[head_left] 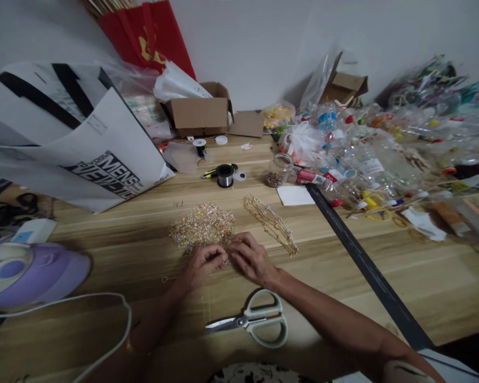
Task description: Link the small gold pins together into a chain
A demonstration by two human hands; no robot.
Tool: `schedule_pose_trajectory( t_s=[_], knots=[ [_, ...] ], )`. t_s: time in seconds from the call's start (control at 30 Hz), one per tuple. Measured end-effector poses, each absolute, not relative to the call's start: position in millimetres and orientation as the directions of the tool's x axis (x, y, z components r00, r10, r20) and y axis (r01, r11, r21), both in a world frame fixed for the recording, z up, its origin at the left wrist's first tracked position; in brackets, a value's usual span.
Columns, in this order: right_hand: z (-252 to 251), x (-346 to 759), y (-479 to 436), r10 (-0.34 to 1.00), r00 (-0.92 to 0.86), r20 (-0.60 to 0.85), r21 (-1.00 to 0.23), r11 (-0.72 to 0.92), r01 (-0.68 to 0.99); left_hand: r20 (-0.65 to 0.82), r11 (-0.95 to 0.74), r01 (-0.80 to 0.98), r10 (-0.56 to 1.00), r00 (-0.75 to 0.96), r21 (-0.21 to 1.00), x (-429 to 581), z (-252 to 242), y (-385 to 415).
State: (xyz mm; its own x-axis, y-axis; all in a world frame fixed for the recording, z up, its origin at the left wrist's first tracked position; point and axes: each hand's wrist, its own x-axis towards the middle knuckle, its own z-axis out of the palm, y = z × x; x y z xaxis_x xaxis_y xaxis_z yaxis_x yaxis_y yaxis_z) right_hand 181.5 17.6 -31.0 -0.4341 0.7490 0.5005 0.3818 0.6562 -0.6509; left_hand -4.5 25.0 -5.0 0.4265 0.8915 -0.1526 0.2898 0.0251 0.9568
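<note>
My left hand is closed in a pinch at the near edge of a tangled heap of gold and silver beaded chains. A tiny shiny bit shows at its fingertips, too small to name. Close beside it, my right hand has its fingers curled and thumb drawn in; whatever it pinches is hidden. Several gold beaded strands lie stretched out to the right of the heap. Nearer to me, scissors with pale handles rest on the table, blades pointing left.
Wire spools and a jar of beads stand beyond the heap. A white paper bag and a purple appliance with a white cord occupy the left. Plastic bottles crowd the right, past a dark strip. A cardboard box sits behind.
</note>
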Motion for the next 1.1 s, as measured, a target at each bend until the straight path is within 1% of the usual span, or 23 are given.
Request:
schedule_pose_trajectory(
  t_s=[0.2, 0.47, 0.7, 0.9, 1.1],
  knots=[
    [-33.1, 181.8, 17.6, 0.759, -0.452, 0.469, -0.654, 0.642, 0.399, -0.162, 0.038, 0.284, 0.89, 0.427, 0.958, -4.3, -4.8, 25.3],
    [-32.4, 180.7, 18.1, 0.729, -0.452, 0.514, -0.665, 0.671, 0.328, -0.154, 0.025, 0.298, 0.896, 0.416, 0.954, -5.3, -3.2, 25.9],
    [-32.1, 179.6, 15.6, 0.687, -0.495, 0.531, -0.604, 0.717, 0.348, -0.128, 0.007, 0.295, 0.91, 0.394, 0.956, -5.7, -3.2, 27.5],
    [-32.4, 179.9, 15.4, 0.675, -0.518, 0.525, -0.586, 0.728, 0.355, -0.158, 0.042, 0.283, 0.903, 0.4, 0.958, -5.4, -1.2, 27.3],
    [-33.4, 179.3, 15.8, 0.683, -0.513, 0.52, -0.577, 0.724, 0.378, -0.207, 0.112, 0.26, 0.906, 0.37, 0.959, -5.6, -7.4, 27.6]
  ],
)
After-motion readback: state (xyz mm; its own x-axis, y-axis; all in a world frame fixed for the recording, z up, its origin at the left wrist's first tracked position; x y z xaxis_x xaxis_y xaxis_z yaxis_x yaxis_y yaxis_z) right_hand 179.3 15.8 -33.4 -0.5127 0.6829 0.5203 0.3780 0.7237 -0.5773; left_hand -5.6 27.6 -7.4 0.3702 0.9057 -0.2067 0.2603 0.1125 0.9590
